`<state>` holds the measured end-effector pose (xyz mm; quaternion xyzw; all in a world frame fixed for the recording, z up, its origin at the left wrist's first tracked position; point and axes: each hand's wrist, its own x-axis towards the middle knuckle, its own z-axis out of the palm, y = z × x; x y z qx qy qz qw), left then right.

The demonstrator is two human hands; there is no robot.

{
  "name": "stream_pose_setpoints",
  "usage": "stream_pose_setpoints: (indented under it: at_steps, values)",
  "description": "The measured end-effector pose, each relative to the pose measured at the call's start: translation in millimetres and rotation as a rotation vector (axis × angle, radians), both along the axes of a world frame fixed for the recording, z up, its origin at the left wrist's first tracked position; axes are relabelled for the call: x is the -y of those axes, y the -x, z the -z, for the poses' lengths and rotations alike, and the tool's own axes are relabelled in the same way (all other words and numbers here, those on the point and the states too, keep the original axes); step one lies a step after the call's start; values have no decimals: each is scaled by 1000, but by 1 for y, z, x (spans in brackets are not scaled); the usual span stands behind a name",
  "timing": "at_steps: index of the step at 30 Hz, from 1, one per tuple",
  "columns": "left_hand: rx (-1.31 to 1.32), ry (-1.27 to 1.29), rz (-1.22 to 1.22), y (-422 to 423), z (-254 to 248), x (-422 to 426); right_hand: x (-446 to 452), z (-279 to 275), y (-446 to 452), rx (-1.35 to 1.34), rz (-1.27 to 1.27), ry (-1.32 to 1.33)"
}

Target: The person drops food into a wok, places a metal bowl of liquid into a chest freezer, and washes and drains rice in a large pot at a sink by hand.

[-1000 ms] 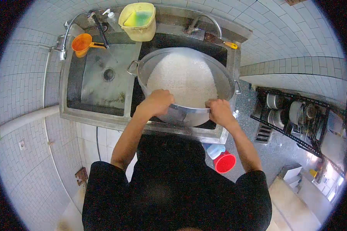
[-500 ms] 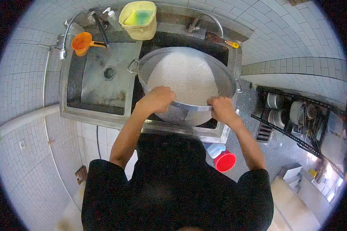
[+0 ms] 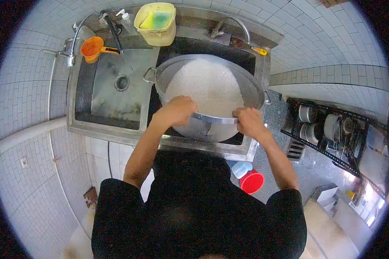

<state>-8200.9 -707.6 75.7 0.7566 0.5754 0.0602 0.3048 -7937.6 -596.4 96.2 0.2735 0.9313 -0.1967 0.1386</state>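
Note:
A large metal pot (image 3: 256, 88) with two side handles sits over the right sink basin, tilted toward me. White grains that look like rice (image 3: 205, 84) are heaped inside it. My left hand (image 3: 177, 111) is closed around the near rim, left of the middle. Farther right on that same rim, my right hand (image 3: 248, 121) grips with curled fingers. The pot's underside and whatever it rests on are hidden from view.
Left of the pot is a sink basin (image 3: 116, 103) with a drain. An orange dipper (image 3: 92, 48), a yellowish tub (image 3: 160, 36) and a pump bottle (image 3: 126, 21) stand behind. A red bucket (image 3: 251, 181) is on the floor; a rack (image 3: 328, 129) holds pots at right.
Both hands keep the same hold on the rim. The pot's far edge sits very slightly lower in view, and the rice heap's outline has shifted a little.

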Motion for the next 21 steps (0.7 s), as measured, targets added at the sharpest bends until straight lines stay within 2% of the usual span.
stream_pose_setpoints:
  at_steps: [2, 5, 8, 9, 12, 13, 14, 15, 18, 21]
  values:
    - [-32, 79, 3, -4, -1, 2, 6, 4, -1, 6, 15, 0]
    - [-15, 57, 75, -10, 7, 14, 21, 15, -7, 59, 36, 2]
    - [-20, 104, 42, -21, 26, 31, 44, 40, -15, 98, 136, 13]
    - [-109, 94, 71, -26, 28, 36, 53, 51, -20, 37, 149, -2]
    - [-99, -31, 50, -39, 76, 61, 74, 85, -28, -104, 188, -55]
    - [-138, -26, 119, -39, 71, 60, 82, 92, -28, -113, 199, -68]
    - [-148, -6, 82, -43, 78, 63, 89, 99, -29, -122, 210, -82]
    - [-159, 13, 46, -48, 92, 67, 93, 106, -29, -90, 195, -76]
    - [-169, -9, 6, -55, 130, 83, 103, 136, -31, -217, 238, -145]
    - [-146, 4, -70, -58, 155, 93, 109, 153, -30, -152, 263, -151]
